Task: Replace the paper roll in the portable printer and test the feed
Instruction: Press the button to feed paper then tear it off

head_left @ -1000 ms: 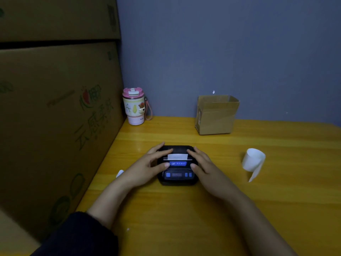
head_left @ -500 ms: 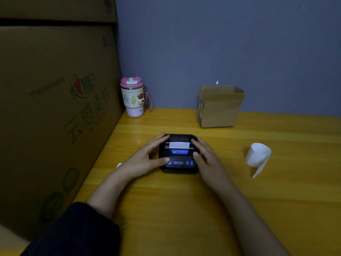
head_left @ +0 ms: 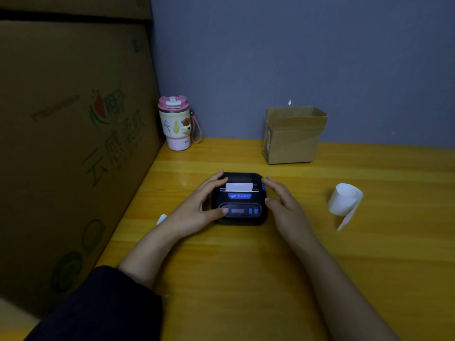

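Observation:
A small black portable printer [head_left: 240,203] with blue buttons lies on the yellow wooden table [head_left: 246,279]. Its lid is closed and a short white paper strip [head_left: 238,187] sticks out of the slot. My left hand [head_left: 197,207] clasps the printer's left side, fingers along the top edge and thumb on the front panel's left end. My right hand [head_left: 285,205] hovers at the printer's right side with fingers spread, just off the casing. A loose white paper roll [head_left: 344,199] with a trailing tail lies to the right.
Large cardboard boxes [head_left: 69,143] wall off the left side. A pink-lidded cup [head_left: 175,124] stands in the back left corner. A small open cardboard box [head_left: 293,136] stands behind the printer against the grey wall. A white scrap [head_left: 161,219] lies by my left wrist.
My right hand has lifted off the printer's top and drawn slightly to the right. My left thumb slid down from the slot area to the front panel. The head camera tilted a little.

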